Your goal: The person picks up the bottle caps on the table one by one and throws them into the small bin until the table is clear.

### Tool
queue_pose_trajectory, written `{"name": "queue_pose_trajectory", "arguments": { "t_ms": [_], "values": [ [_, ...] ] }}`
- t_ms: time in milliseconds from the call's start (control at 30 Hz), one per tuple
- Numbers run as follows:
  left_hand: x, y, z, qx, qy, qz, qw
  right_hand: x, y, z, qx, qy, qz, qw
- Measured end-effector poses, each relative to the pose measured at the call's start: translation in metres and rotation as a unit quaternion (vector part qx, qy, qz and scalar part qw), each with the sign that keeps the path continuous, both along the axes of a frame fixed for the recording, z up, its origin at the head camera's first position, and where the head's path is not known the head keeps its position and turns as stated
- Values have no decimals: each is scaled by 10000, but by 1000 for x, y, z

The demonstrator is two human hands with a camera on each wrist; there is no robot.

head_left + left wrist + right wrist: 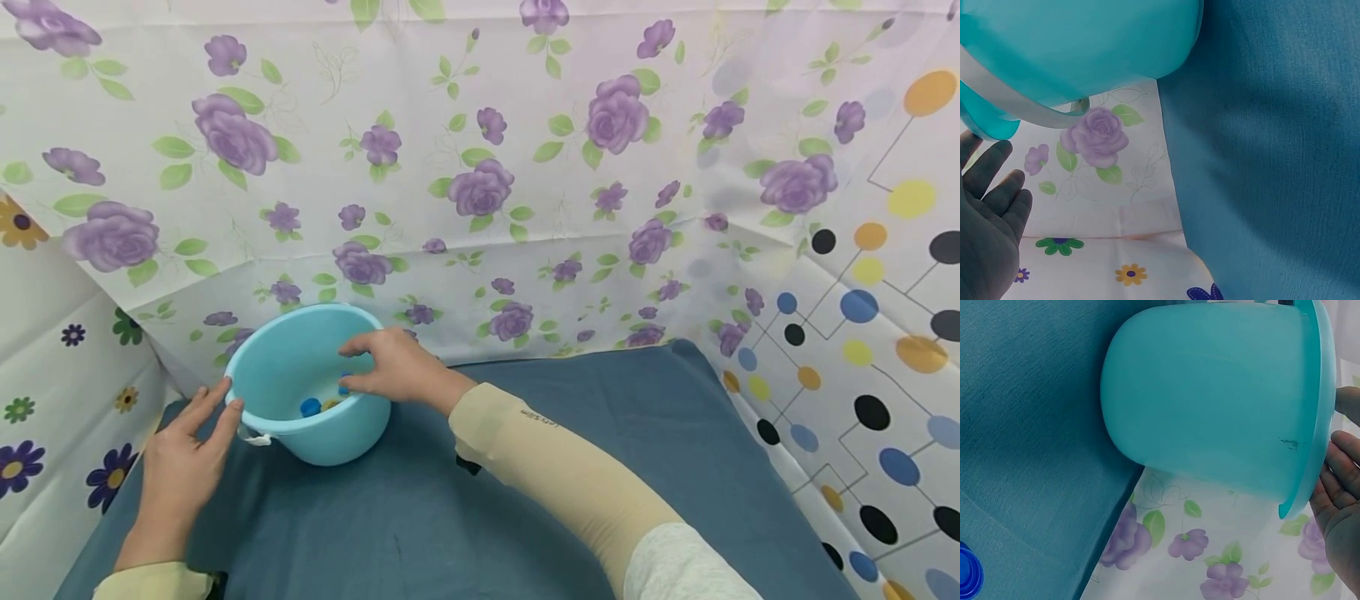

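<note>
A light blue bucket (330, 437) stands on the cloth against the flowered sheet. Inside it, low down, lie a small round blue piece (311, 407) and a yellowish one (329, 405); another blue bit (344, 386) shows beside the right thumb. My left hand (183, 458) touches the rim at the left with outstretched fingers. Over the right side of the rim reaches my right hand (397, 364), its thumb and fingers spread apart, with no held thing visible. The bucket's white handle (1016, 100) hangs down on the left hand's side.
Dark blue cloth (540, 517) covers the surface. A sheet with purple flowers (480, 192) rises behind, a dotted one (870, 408) at the right, a daisy-patterned one (67, 358) at the left. A round blue object (967, 574) lies on the cloth in the right wrist view.
</note>
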State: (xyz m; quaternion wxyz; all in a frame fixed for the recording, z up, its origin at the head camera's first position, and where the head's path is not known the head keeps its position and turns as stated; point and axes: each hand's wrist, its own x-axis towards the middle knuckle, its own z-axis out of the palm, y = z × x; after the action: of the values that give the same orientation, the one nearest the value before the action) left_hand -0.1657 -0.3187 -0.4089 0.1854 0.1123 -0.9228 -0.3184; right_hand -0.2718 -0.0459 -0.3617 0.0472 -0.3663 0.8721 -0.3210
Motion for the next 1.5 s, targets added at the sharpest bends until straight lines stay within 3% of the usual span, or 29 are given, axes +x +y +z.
{"name": "queue_pose_trajectory", "arguments": {
  "t_ms": [200,767,1233,1500],
  "values": [
    [-1,1,-1,-13,171,7,9999,0,1,-2,-23,11,-33,10000],
    [-1,2,-1,77,171,-2,9998,-1,12,-2,-183,107,-95,9997],
    [1,3,2,116,76,100,9999,-10,66,-22,-620,192,-516,9966],
    [2,4,2,136,112,62,9998,-12,100,-40,-492,227,-851,9949]
  ]
}}
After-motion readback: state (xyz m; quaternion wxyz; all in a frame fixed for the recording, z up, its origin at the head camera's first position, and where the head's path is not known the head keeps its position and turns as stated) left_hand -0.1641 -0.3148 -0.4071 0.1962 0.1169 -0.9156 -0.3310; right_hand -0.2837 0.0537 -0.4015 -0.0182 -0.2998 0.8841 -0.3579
